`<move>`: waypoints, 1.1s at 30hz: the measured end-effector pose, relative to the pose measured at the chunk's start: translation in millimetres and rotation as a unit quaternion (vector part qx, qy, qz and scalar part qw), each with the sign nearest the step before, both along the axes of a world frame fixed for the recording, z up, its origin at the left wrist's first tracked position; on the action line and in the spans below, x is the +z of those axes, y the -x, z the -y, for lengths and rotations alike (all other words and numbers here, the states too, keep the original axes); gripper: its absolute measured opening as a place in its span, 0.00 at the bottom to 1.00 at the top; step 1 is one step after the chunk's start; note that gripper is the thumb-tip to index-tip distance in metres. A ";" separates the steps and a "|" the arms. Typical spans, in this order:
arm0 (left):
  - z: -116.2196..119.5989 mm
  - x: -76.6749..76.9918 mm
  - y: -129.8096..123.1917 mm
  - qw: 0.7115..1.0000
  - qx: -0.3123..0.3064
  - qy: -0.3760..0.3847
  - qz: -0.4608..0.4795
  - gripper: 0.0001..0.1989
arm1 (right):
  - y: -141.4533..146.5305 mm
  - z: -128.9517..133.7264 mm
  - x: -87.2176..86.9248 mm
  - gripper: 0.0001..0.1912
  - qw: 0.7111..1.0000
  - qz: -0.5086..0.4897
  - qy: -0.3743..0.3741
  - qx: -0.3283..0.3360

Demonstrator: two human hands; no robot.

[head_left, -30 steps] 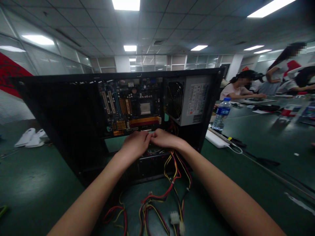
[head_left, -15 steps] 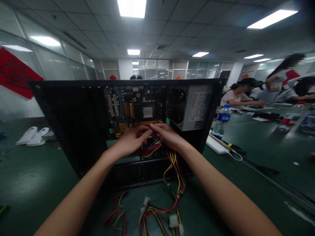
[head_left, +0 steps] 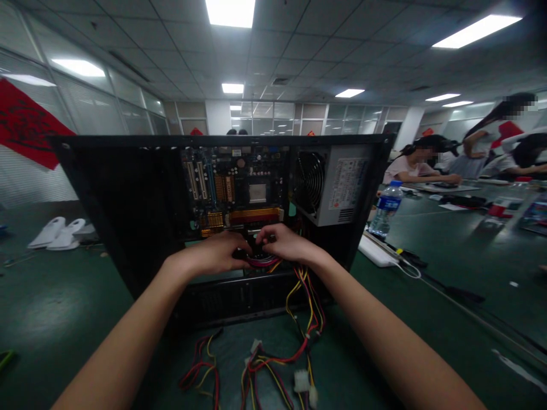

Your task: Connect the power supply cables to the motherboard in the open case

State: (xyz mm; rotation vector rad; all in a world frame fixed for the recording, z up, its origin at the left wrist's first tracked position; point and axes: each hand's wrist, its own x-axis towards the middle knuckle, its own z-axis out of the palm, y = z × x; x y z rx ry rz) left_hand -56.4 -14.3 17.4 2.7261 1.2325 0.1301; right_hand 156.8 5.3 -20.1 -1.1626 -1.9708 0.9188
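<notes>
Both hands reach into an open black computer case (head_left: pixel 213 139). My left hand (head_left: pixel 217 251) is at the left end of a bundle of coloured wires (head_left: pixel 261 262), its fingers curled around something I cannot make out. At the bundle's right side is my right hand (head_left: pixel 285 244), thumb and fingers curled, the tips partly hidden in shadow. Just above the hands are orange memory slots (head_left: pixel 256 215) on the motherboard (head_left: pixel 267 165). The grey power supply (head_left: pixel 342 185) with its fan sits at the upper right inside the case.
Loose cables with white connectors (head_left: pixel 301 380) lie on the green table (head_left: pixel 51 319) in front of the case. To the right are a water bottle (head_left: pixel 387 209), a white device (head_left: pixel 376 250) and dark cords. White shoe-like objects (head_left: pixel 55 232) lie left. People sit at the far right.
My hands have moved apart and slightly down, my left hand going left. The orange slots above them are now uncovered, and the wire bundle sits between the hands.
</notes>
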 end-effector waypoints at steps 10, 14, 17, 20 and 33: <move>-13.1 -2.2 13.4 0.997 0.005 -0.076 0.015 0.19 | 4.3 -8.3 -6.1 0.13 0.992 0.077 -0.079 -0.061; -11.7 7.1 12.0 0.989 -0.027 -0.120 0.080 0.16 | 2.9 -9.5 1.8 0.06 0.990 -0.086 -0.073 -0.085; -0.8 20.2 8.0 0.982 -0.047 -0.101 0.154 0.15 | -2.4 -7.1 8.1 0.04 0.972 -0.227 -0.029 -0.051; 14.0 32.7 2.9 0.967 -0.046 -0.061 0.242 0.16 | -7.2 -2.1 11.0 0.15 0.957 -0.290 0.020 0.010; 40.3 47.8 -14.0 0.899 0.004 0.021 0.438 0.20 | -10.5 64.0 61.0 0.31 0.988 0.016 -0.135 0.076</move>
